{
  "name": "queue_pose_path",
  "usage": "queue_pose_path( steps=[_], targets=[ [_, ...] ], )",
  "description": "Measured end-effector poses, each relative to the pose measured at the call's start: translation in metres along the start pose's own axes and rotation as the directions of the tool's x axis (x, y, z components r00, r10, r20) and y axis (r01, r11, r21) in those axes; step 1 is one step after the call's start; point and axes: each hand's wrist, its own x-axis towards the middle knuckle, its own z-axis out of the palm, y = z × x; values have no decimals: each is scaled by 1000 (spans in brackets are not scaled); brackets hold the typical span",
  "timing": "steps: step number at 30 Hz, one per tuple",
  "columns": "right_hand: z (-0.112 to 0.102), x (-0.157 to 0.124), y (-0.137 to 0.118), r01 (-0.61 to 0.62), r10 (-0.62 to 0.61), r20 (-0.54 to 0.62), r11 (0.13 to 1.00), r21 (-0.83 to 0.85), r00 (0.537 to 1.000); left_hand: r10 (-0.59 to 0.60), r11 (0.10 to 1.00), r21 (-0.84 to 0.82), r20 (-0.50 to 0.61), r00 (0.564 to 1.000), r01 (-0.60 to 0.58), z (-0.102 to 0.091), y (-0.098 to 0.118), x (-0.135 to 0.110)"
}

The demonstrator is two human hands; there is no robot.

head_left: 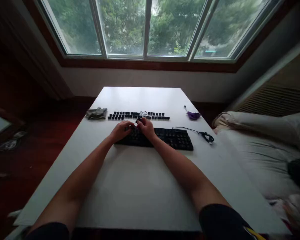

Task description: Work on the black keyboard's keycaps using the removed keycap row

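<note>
A black keyboard [175, 138] lies across the white table, and both hands meet over its left part. Some of its keys are off, as rows of loose black keycaps [133, 116] stand behind it. My left hand [122, 129] has its fingers curled in at the keyboard's back left; what they pinch, if anything, is too small to make out. Closed beside it, my right hand [145, 127] grips a small black piece [139, 119] that sticks up by the fingertips; its kind is unclear. A thin wire loop [143, 113] rests among the keycaps.
On the white table [140, 186], a grey-green cloth [97, 113] lies at the left edge. A purple item [193, 115] with a thin stick is at the right edge. The keyboard's bundled cable [207, 136] lies to its right. A bed [255, 153] adjoins the right side.
</note>
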Motion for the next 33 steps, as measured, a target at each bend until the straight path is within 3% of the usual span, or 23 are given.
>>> queue_pose_path(
  steps=[6,15,23,27,33],
  targets=[
    [0,1,-1,-9,9,2,1000,-13,1000,70,982,174,43,997,-77,2,4,-1],
    [1,1,-2,-53,53,29,999,5,998,124,960,250,4,992,-121,2,3,-2],
    [-1,7,1,-191,177,81,957,217,981,135,961,245,-24,991,-125,1,8,-2],
    [0,7,1,-198,188,64,952,234,980,73,972,231,-125,990,-43,-1,11,-2],
    [1,5,6,-151,145,49,970,191,988,-149,942,243,-311,939,230,-9,-4,-6]
  ],
)
